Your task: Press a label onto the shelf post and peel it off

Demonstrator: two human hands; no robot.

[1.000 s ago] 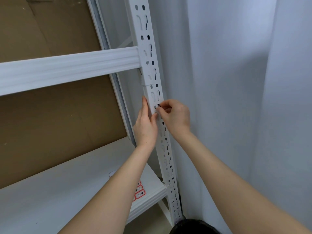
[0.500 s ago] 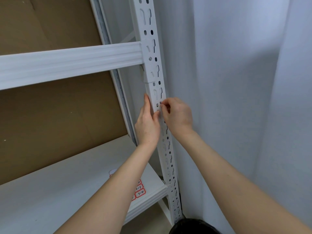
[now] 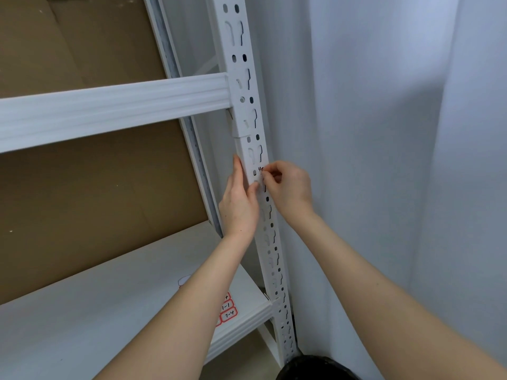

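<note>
A white slotted metal upright [image 3: 248,105] of a shelving rack runs down the middle of the view. My left hand [image 3: 238,204] lies flat against the upright's left side, fingers straight, thumb pressing its front face. My right hand [image 3: 288,187] is at the upright's right edge, fingertips pinching a small white label [image 3: 260,171] with black handwriting against the post. Most of the label is hidden by my fingers.
A white crossbeam [image 3: 109,108] joins the upright above my hands. Below lies a white shelf board [image 3: 96,311] with red-bordered labels [image 3: 227,311]. Brown cardboard [image 3: 96,193] backs the rack. A white wall [image 3: 384,160] stands right; a dark object [image 3: 312,368] sits at the bottom.
Both hands stay at the same spot on the upright. The right fingertips have shifted slightly on the small label; the view has drifted a little.
</note>
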